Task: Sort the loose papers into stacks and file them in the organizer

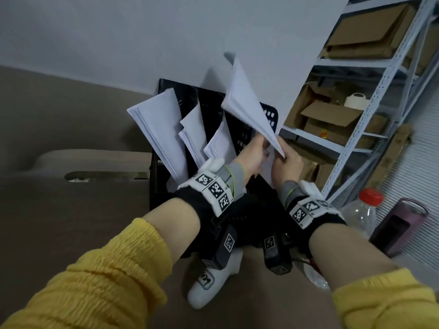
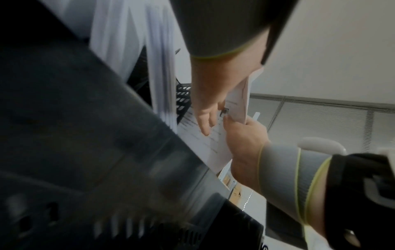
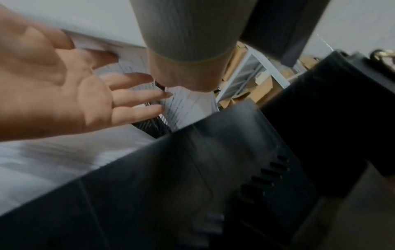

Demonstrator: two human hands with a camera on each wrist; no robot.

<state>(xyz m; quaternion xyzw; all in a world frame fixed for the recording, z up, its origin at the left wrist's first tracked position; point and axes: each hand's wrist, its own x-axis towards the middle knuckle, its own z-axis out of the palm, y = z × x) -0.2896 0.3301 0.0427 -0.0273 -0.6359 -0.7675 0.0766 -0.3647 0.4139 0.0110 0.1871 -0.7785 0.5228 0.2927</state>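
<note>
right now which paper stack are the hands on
The rightmost stack: the right hand pinches its lower corner and the left hand touches it; the rest stand untouched in the organizer.

The left hand (image 3: 53, 81) fills the left of the frame, palm open, its straight fingers (image 3: 138, 97) touching printed papers (image 3: 181, 108) at centre. The grey-cuffed right hand (image 3: 181, 76) comes down from top centre, fingers hidden. A black organizer (image 3: 213, 160) spans the lower frame, and cardboard boxes (image 3: 265, 92) show at upper right.

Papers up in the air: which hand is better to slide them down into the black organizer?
Probably the right hand: it pinches the bottom corner of the papers just above the organizer. The left hand only lies flat against them, so it can steady.
</note>
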